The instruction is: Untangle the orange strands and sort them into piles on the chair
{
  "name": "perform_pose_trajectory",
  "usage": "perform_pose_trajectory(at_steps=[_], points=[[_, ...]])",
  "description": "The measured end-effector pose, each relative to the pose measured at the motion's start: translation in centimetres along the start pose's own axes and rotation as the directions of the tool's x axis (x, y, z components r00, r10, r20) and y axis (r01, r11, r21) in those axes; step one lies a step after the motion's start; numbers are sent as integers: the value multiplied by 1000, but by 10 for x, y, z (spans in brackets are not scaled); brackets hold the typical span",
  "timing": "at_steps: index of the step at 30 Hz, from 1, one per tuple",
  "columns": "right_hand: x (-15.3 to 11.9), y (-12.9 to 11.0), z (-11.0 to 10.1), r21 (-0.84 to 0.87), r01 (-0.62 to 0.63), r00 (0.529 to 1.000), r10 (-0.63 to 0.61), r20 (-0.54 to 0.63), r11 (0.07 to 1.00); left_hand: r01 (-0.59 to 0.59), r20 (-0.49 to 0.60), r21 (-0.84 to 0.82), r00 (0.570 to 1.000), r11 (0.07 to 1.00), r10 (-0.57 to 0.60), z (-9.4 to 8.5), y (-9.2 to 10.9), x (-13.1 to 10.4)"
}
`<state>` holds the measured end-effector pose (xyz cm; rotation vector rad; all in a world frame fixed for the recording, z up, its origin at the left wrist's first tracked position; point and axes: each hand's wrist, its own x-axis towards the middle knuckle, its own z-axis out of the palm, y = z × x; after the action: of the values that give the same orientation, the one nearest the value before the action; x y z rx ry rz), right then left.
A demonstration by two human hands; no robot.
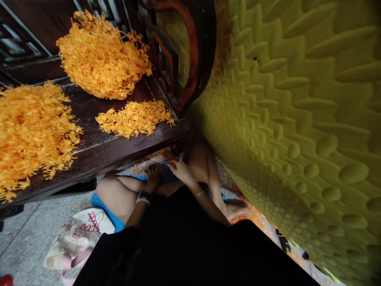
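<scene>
Sitting cross-legged on the floor, a person in a black top (pixel 178 238) bends over loose orange floret pieces (pixel 139 169) near both hands, below the front edge of a dark wooden bench (pixel 95 115). From the hands, the left hand (pixel 153 174), with a watch and beaded bracelet at its wrist, lies to nine o'clock, fingers slightly apart; it is too shadowed for me to tell whether it grips anything. The right hand (pixel 179 170) sits just beside it, fingers bent inward; I cannot tell if they pinch a piece. On the bench, a small orange pile (pixel 135 118) lies towards eleven o'clock, a big orange heap (pixel 104 59) beyond it, and another orange mass (pixel 32 133) towards nine. A printed cloth bag (pixel 81 226) rests at eight; a yellow embossed wall covering (pixel 285 131) rises at two.
</scene>
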<state>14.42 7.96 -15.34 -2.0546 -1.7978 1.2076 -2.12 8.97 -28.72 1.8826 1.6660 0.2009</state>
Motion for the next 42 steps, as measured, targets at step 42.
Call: perform_pose_trajectory(at_steps=[42], points=[[-59, -23, -111, 147, 689, 702, -603, -379, 709, -274, -302, -771, 952, 575, 48, -154, 102, -119]])
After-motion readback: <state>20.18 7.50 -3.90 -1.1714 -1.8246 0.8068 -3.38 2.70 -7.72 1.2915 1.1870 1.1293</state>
